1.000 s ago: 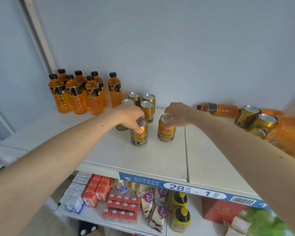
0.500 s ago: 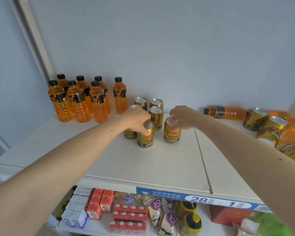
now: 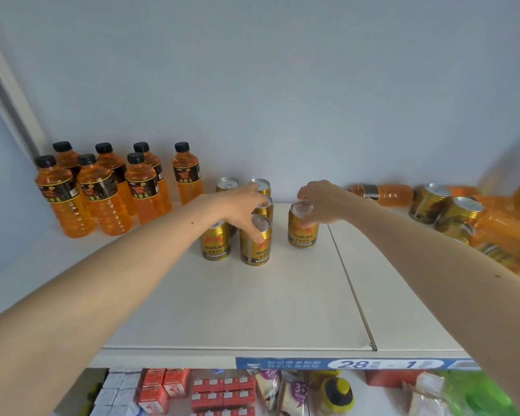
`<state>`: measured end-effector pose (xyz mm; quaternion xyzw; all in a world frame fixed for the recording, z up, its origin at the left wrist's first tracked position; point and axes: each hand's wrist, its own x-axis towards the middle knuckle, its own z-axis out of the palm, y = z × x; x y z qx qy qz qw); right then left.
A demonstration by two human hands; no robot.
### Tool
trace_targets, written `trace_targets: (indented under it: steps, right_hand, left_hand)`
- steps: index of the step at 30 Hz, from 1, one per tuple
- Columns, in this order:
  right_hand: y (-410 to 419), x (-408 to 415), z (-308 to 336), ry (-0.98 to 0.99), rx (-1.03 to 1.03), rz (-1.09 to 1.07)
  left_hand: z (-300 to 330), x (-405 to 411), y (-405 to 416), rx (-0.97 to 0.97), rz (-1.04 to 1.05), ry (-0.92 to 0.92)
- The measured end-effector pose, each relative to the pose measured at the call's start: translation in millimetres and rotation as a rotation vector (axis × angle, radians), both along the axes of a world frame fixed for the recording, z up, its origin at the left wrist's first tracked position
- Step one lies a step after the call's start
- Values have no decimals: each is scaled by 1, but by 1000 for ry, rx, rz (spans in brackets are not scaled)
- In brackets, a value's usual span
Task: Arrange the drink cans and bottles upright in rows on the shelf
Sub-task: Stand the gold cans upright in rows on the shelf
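Head view | left hand [image 3: 243, 205] fingers grip front can [image 3: 255, 240] | right hand [image 3: 321, 201] fingers grip lone can [image 3: 302, 223]

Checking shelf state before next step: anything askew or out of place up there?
Yes. At the right end of the shelf, a heap of cans and orange bottles lies tipped on its side, unsorted. The bottles on the left and the cans under the hands stand upright.

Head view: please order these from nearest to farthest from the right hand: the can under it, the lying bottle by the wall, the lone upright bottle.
1. Can under the right hand: can, touched.
2. Lying bottle, to its right.
3. Lone upright bottle, far left.
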<state>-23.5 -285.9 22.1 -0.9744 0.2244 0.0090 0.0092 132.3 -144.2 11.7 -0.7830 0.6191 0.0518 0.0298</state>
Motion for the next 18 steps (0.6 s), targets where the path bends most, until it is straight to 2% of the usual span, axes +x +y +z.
trace_targets:
  steps: [4, 11, 18]
  right_hand:
    - [-18, 6, 4, 2, 1, 22]
    - [-52, 31, -1, -7, 35, 84]
    - [-78, 68, -3, -14, 73, 120]
  left_hand:
    - [21, 12, -18, -98, 44, 161]
    - [20, 24, -58, -157, 177, -34]
    - [13, 44, -75, -141, 189, -80]
